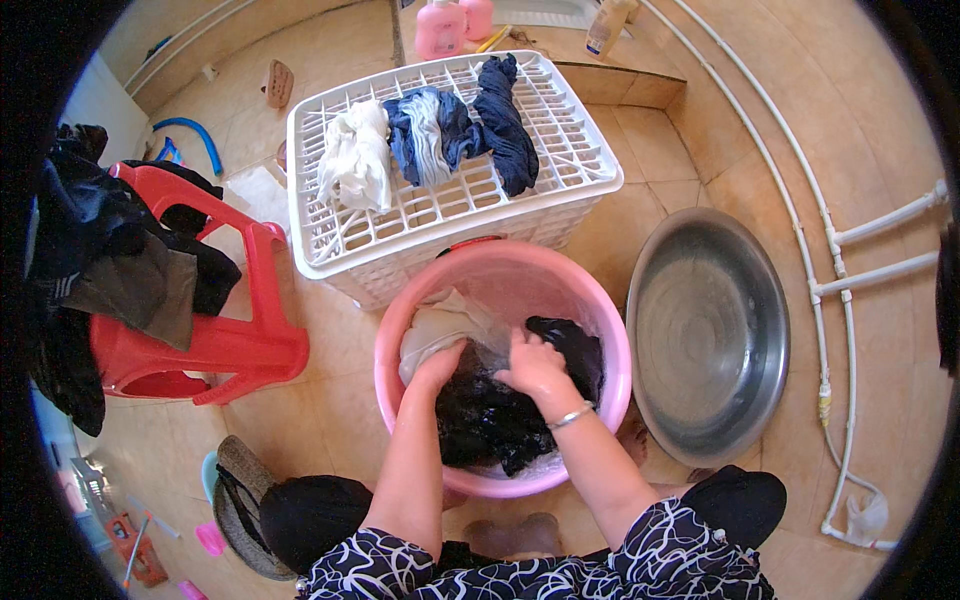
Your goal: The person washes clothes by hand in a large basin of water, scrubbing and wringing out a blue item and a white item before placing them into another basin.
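A pink plastic basin (504, 259) of water stands before me. Inside, a cream cloth (439, 326) bunches at the left, partly above the water. My left hand (442, 365) grips its lower edge, with the fingertips partly hidden in the folds. Black garments (487, 420) lie wet across the bottom of the basin, and another dark bundle (574, 349) rises at the right wall. Between the cream cloth and that bundle is my right hand (536, 365), fingers spread and holding nothing. A silver bangle (570, 415) circles the right wrist.
Behind the basin, a white plastic crate (570, 150) carries twisted white cloth (356, 154), blue-and-white cloth (431, 135) and navy cloth (508, 124). A metal basin (705, 337) sits at right, near white pipes (802, 225). Dark clothes (112, 217) drape over a red plastic stool (262, 300).
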A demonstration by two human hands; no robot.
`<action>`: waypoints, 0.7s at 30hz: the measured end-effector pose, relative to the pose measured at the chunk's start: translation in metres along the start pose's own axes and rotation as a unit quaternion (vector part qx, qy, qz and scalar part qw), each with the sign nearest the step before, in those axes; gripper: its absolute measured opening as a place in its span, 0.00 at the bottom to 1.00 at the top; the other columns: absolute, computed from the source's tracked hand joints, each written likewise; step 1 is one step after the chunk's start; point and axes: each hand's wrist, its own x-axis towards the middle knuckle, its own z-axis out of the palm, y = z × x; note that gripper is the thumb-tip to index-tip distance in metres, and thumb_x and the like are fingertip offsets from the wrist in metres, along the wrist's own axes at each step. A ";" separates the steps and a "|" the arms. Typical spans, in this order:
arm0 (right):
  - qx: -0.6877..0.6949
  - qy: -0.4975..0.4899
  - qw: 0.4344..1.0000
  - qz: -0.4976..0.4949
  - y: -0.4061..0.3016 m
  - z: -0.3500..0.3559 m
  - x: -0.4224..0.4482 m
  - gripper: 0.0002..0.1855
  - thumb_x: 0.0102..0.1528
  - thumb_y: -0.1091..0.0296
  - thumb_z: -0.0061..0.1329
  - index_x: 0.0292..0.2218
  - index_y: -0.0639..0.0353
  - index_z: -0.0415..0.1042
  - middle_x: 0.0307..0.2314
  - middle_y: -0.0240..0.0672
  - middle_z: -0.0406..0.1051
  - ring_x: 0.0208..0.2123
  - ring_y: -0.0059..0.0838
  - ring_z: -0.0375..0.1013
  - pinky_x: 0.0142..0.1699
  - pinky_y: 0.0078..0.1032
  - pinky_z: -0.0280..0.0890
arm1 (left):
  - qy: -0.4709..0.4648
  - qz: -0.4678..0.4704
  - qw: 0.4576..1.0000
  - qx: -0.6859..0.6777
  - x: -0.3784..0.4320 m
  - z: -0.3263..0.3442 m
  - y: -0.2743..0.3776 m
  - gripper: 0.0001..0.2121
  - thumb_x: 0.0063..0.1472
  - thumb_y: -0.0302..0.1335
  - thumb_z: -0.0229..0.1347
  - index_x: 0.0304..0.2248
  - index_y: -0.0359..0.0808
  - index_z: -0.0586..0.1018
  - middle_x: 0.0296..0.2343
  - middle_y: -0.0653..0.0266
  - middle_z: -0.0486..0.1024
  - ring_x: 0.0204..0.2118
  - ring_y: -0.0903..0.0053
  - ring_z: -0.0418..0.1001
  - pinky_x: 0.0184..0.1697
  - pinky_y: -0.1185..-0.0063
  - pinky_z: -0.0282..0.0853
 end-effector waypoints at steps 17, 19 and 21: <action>0.108 0.213 0.907 -0.347 0.010 -0.066 -0.076 0.15 0.34 0.67 0.50 0.26 0.65 0.65 0.30 0.44 0.60 0.33 0.42 0.63 0.38 0.29 0.60 | -0.092 0.170 0.981 -0.019 -0.029 -0.054 0.085 0.15 0.51 0.37 0.48 0.30 0.32 0.73 0.25 0.66 0.72 0.28 0.79 0.68 0.33 0.82 0.63; 0.136 0.246 0.871 -0.402 -0.002 -0.084 -0.096 0.14 0.33 0.69 0.51 0.25 0.65 0.65 0.29 0.44 0.61 0.32 0.40 0.64 0.37 0.29 0.60 | -0.122 0.378 0.902 -0.170 -0.030 -0.026 0.096 0.18 0.52 0.39 0.46 0.32 0.30 0.72 0.32 0.63 0.70 0.34 0.78 0.67 0.39 0.80 0.61; 0.164 0.276 0.831 -0.454 -0.011 -0.104 -0.112 0.13 0.33 0.71 0.51 0.24 0.65 0.64 0.27 0.43 0.62 0.30 0.39 0.64 0.36 0.28 0.60 | -0.313 0.373 0.834 -0.258 -0.048 -0.001 0.112 0.23 0.55 0.45 0.36 0.36 0.32 0.70 0.38 0.60 0.65 0.41 0.74 0.62 0.44 0.75 0.57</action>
